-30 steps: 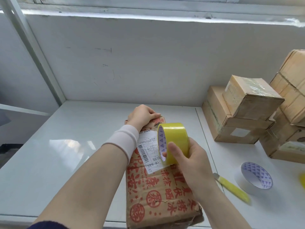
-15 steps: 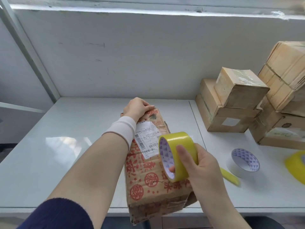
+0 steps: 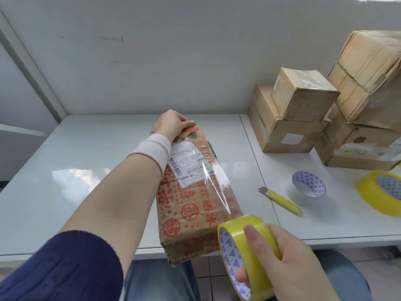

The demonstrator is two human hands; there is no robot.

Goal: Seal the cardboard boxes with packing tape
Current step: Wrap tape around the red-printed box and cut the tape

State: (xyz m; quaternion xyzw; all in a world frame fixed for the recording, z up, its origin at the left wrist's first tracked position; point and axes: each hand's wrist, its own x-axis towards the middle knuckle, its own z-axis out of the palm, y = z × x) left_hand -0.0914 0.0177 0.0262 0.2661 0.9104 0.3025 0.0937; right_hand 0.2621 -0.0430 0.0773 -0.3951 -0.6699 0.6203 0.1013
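Two grips share the work: the left grip [image 3: 173,124] is curled over the far end of the printed cardboard box [image 3: 191,211], pinning it to the bench [image 3: 86,192] with its near end overhanging the edge; the right grip [image 3: 290,263] is clamped on the yellow tape roll [image 3: 243,240]; a clear strip [image 3: 217,183] spans from box top to roll; judged best pulled taut, low and straight along the box, then pressed flat against wrinkles.
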